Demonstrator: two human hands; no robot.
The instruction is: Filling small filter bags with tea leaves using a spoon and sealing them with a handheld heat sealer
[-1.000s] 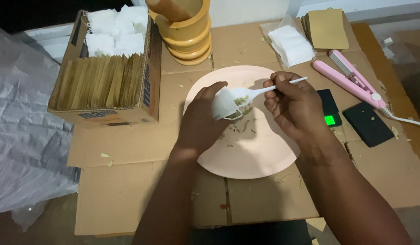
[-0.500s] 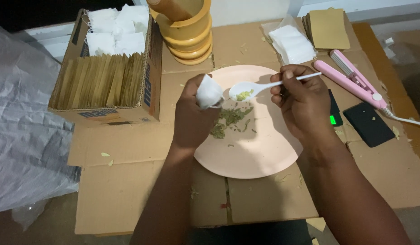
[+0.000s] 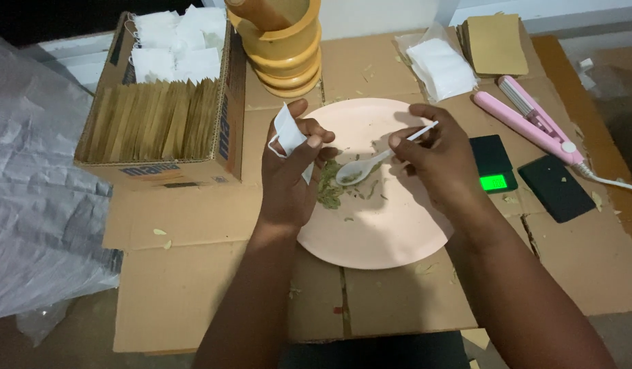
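Left hand (image 3: 289,178) fingers pinch a white bag (image 3: 287,133), held upright at the plate's (image 3: 391,232) 10 o'clock. Right hand (image 3: 439,154) fingertips clamp the spoon (image 3: 371,164) handle; bowl down in the herbs (image 3: 330,191), plate centre-left. Bag mouth hidden by fingers. Scale (image 3: 493,164) at 3 o'clock, sealer (image 3: 528,123) at 2, box (image 3: 166,116) at 10.

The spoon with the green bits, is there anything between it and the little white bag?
Nothing visible. The white plastic spoon in the right hand hangs over the pink plate, with open space up to the white sachet in the left hand.
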